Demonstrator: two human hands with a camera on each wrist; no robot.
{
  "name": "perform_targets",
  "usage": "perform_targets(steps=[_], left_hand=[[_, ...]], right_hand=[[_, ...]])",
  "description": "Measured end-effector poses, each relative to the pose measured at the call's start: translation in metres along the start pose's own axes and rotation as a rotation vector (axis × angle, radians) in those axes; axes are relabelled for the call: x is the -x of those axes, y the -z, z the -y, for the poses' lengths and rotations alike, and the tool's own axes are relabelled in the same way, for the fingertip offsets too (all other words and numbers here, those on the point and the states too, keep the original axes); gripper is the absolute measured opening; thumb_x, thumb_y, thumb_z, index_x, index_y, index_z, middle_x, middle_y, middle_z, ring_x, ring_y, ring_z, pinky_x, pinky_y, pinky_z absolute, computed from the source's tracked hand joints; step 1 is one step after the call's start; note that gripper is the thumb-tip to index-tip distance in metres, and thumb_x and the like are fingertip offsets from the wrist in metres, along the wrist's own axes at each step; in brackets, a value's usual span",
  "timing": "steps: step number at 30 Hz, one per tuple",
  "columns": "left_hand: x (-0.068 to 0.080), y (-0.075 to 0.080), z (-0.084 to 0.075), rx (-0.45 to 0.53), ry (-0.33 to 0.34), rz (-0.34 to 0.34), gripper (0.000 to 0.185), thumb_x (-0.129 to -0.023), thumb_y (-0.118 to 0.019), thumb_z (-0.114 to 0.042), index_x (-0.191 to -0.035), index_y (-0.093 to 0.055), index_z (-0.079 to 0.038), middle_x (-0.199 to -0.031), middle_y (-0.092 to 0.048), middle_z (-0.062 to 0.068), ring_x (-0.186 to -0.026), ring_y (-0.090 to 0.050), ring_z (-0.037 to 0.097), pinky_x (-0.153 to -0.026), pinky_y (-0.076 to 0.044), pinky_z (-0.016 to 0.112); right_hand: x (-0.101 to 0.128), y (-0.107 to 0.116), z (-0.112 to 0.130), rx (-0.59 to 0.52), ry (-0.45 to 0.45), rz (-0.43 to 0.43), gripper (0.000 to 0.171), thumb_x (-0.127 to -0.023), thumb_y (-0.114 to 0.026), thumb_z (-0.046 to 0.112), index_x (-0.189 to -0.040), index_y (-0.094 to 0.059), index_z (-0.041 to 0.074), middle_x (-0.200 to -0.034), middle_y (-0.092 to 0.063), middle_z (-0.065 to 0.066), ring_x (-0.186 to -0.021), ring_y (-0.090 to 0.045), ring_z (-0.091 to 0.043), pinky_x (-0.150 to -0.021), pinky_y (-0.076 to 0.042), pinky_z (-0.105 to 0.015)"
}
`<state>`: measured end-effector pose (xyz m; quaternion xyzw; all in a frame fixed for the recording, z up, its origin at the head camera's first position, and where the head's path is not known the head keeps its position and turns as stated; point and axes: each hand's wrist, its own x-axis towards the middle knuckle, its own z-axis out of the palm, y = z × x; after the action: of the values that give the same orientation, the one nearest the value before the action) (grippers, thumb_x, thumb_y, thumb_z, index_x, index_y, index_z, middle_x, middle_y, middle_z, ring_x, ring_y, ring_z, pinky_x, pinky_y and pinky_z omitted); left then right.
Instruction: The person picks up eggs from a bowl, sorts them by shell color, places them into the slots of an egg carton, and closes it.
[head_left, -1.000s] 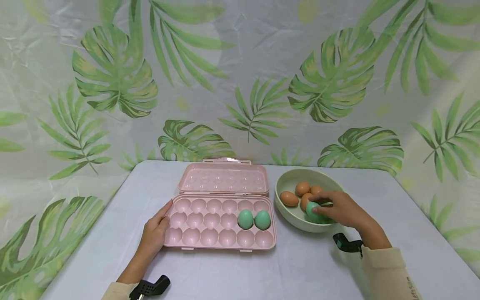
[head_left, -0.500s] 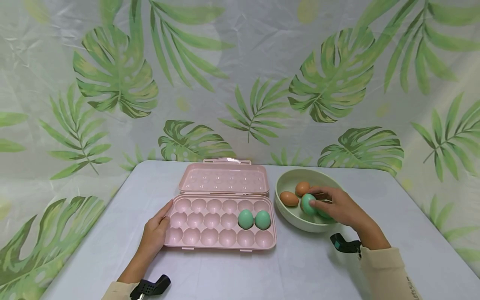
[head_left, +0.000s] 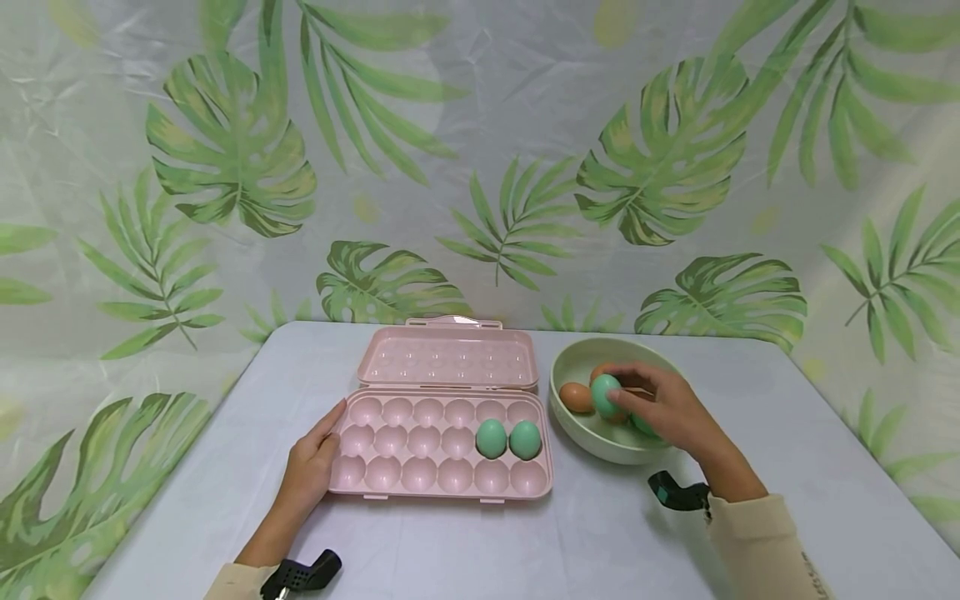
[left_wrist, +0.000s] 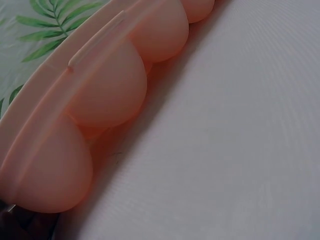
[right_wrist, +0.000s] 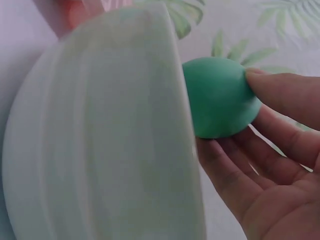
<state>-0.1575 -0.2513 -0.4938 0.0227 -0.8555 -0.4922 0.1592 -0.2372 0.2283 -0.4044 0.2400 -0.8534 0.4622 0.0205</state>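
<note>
An open pink egg tray point(head_left: 442, 487) lies mid-table with two green eggs point(head_left: 491, 437) point(head_left: 525, 439) in its middle row at the right. My left hand point(head_left: 311, 458) rests flat against the tray's left edge; the left wrist view shows only the tray's cup undersides point(left_wrist: 107, 95). My right hand point(head_left: 660, 408) pinches a green egg point(head_left: 604, 395) point(right_wrist: 217, 97) above the pale green bowl point(head_left: 600, 450) point(right_wrist: 100, 140). A brown egg point(head_left: 574, 397) lies in the bowl; another brown egg and a second green egg point(head_left: 643, 426) are partly hidden behind my hand.
The tray's lid point(head_left: 447, 357) lies open toward the back. A leaf-print backdrop point(head_left: 480, 167) stands behind the white table point(head_left: 600, 542). Bare tabletop lies in front of the tray and bowl.
My right hand has lifted the green egg from the bowl's front and moved it left and up, over the bowl's middle. The left hand has stayed still.
</note>
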Motion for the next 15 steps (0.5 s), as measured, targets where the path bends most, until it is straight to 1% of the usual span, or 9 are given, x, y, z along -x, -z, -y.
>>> perform_targets(steps=[2, 6, 12, 15], left_hand=[[-0.001, 0.0, 0.0, 0.001, -0.002, -0.006, 0.047, -0.098, -0.038, -0.004, -0.145, -0.043, -0.005, -0.149, -0.041, 0.01, -0.14, -0.032, 0.027, -0.112, -0.025, 0.043], [-0.001, -0.001, 0.0, 0.032, 0.005, -0.019, 0.047, -0.098, -0.039, -0.005, -0.144, -0.044, -0.005, -0.149, -0.041, 0.01, -0.14, -0.031, 0.027, -0.113, -0.025, 0.041], [0.0, -0.002, 0.001, 0.061, 0.032, -0.011, 0.046, -0.099, -0.039, -0.006, -0.145, -0.045, -0.008, -0.15, -0.04, 0.007, -0.142, -0.029, 0.025, -0.113, -0.023, 0.041], [0.0, -0.003, 0.001, 0.067, 0.029, -0.009, 0.046, -0.099, -0.039, -0.006, -0.145, -0.045, -0.008, -0.15, -0.04, 0.007, -0.142, -0.029, 0.025, -0.113, -0.023, 0.042]], right_hand=[[0.0, -0.003, 0.002, -0.009, 0.022, -0.019, 0.04, -0.094, -0.063, 0.025, -0.127, -0.059, 0.004, -0.124, -0.062, -0.007, -0.113, -0.06, -0.024, -0.09, -0.047, -0.018], [-0.002, -0.01, 0.007, -0.039, 0.059, -0.04, 0.037, -0.093, -0.065, 0.02, -0.126, -0.06, 0.003, -0.121, -0.063, -0.01, -0.111, -0.06, -0.02, -0.091, -0.048, -0.019], [0.0, -0.016, 0.013, -0.06, 0.063, -0.041, 0.035, -0.091, -0.067, 0.018, -0.123, -0.06, 0.003, -0.117, -0.063, -0.012, -0.111, -0.061, -0.027, -0.09, -0.048, -0.019], [0.001, -0.018, 0.014, -0.076, 0.067, -0.036, 0.035, -0.091, -0.067, 0.016, -0.122, -0.06, 0.004, -0.118, -0.063, -0.012, -0.112, -0.06, -0.03, -0.09, -0.048, -0.02]])
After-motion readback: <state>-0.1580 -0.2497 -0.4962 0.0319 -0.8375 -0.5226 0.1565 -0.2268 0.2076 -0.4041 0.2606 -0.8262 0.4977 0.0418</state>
